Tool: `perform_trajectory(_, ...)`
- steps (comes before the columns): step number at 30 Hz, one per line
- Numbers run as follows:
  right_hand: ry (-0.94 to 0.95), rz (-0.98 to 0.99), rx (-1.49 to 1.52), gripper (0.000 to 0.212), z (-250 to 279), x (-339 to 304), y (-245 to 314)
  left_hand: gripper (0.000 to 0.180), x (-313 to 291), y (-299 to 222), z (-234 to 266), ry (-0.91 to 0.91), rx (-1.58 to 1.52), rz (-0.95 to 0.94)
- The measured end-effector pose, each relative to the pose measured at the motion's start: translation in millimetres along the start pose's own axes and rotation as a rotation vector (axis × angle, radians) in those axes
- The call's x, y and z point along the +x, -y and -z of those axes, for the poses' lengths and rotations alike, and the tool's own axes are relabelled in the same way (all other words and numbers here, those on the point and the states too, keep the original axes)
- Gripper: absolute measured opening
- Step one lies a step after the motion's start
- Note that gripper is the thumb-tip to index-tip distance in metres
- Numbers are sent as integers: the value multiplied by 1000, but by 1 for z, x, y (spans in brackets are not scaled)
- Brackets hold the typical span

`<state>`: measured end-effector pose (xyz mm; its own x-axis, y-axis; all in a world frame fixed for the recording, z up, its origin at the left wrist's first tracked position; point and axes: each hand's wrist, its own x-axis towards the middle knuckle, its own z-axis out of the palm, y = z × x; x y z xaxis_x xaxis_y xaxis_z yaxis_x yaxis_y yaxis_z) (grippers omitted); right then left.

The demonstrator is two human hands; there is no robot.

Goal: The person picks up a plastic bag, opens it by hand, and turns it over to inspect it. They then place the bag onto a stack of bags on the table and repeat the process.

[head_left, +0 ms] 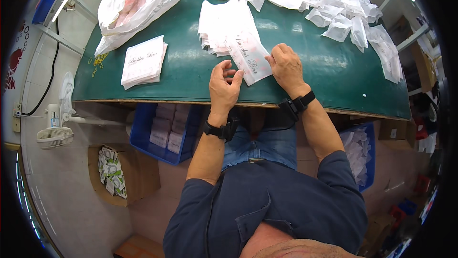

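A translucent printed plastic bag [250, 62] lies slanted at the near side of a stack of similar white bags [220, 21] on the green table. My right hand [287, 67] has its fingers curled in a pinch at the right edge of this bag. Beside the bag's lower left edge is my left hand [225, 86], its fingers loosely bent and the thumb apart, with nothing seen between them. Farther left rests a neat pile of square printed packets [143, 62].
A big white sack [143, 5] with pinkish contents stands at the far left, near yellow rubber bands [98, 61]. Loose translucent bags [341, 5] heap up at the far right. Below the table are blue bins [183, 149] and a cardboard box [143, 181].
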<state>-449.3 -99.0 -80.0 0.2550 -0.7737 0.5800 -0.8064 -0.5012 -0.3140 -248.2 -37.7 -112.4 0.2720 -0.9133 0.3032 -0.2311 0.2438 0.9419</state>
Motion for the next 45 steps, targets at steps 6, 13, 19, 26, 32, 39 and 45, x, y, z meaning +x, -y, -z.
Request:
perform_trajectory(6, -195, 14, 286, 16, 15, -4, 10, 51, -7, -34, 4, -48, 74, -114)
perform_trajectory(13, -63, 346, 490, 18, 37, -37, 52, 44, -3, -56, -6, 34, -392, -88)
perform_trajectory(19, 214, 243, 757, 29, 41, -38, 45, 35, -19, -49, 13, 114, -304, 48)
perform_trajectory(26, 247, -307, 1224, 59, 21, -32, 45, 26, -37, -45, 9, 185, -559, -114)
perform_trajectory(32, 388, -347, 1489, 43, 22, -30, 38, 28, -42, -70, 12, 203, -798, 164)
perform_trajectory(39, 358, -274, 1447, 33, 27, -42, 48, 24, -38, -39, 27, 242, -554, 186)
perform_trajectory(45, 357, -399, 1481, 37, 40, -32, 59, 24, -44, -49, 27, 127, -567, 118)
